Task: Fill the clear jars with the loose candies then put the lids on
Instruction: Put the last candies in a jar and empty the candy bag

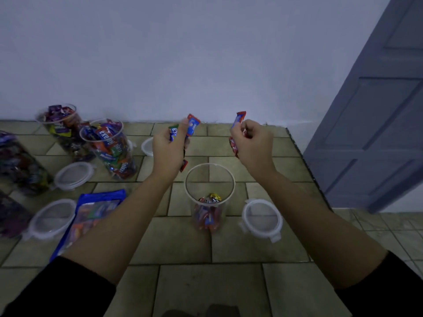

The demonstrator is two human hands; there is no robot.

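Note:
A clear jar (210, 179) stands open on the tiled surface in the middle, with a shallow layer of wrapped candies (209, 211) at its bottom. My left hand (168, 152) is raised behind and left of the jar and grips several wrapped candies (193, 125). Behind and right of the jar, my right hand (251, 143) holds a few red and blue candies (239, 118). A clear lid (262, 217) lies just right of the jar.
Two full open jars (109, 147) (61, 126) stand at the back left, with more dark jars (20, 163) at the left edge. Lids (73, 175) (51, 219) (147, 146) lie about. A blue candy bag (91, 216) lies under my left forearm. A door (377, 110) stands at right.

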